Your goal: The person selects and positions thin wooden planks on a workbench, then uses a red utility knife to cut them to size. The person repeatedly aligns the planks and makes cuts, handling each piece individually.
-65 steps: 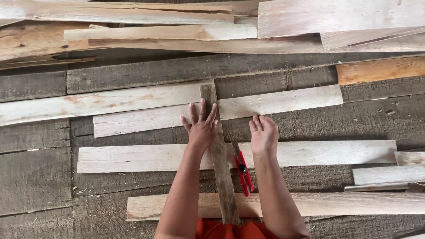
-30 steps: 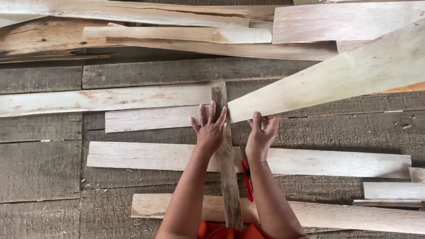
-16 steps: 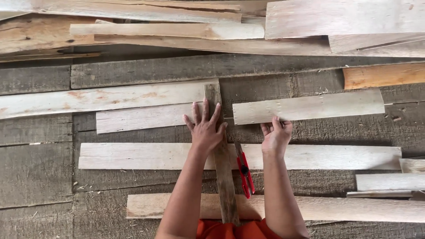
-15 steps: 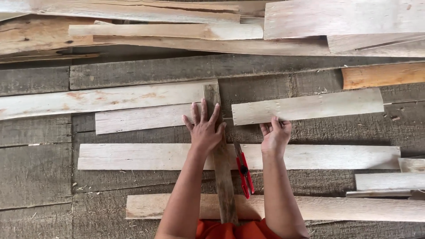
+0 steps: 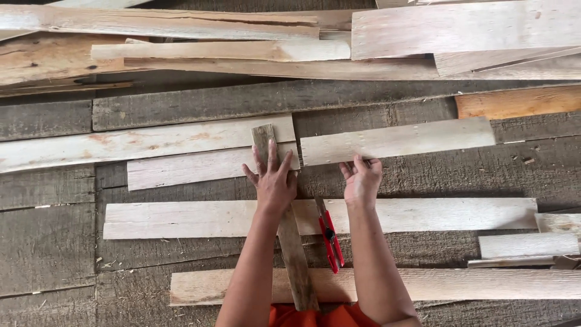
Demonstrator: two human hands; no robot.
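From the head view, the left hand (image 5: 275, 181) lies flat, fingers spread, on a dark narrow slat (image 5: 289, 242) that runs away from the person across the pale boards. The palm hides the stretch of slat under it, and the slat's near end is cut off by the forearms and a bit of orange cloth (image 5: 315, 316) at the bottom edge.

The right hand (image 5: 362, 178) is at the lower left end of a short board (image 5: 396, 140), fingertips curled onto its edge, thumb toward the slat (whether it pinches the board or only pushes it, I cannot tell). The board lies on the grey plank floor (image 5: 48, 254), just right of the slat's far end, close to it but apart.

Red pliers (image 5: 330, 237) lie between the forearms, just beside the slat, on a long board (image 5: 181, 218). Another long board (image 5: 484, 283) crosses under the slat nearer the person; its right end runs out of frame.

A stack of rough planks (image 5: 242, 36) fills the top, most of them cut off at both sides.
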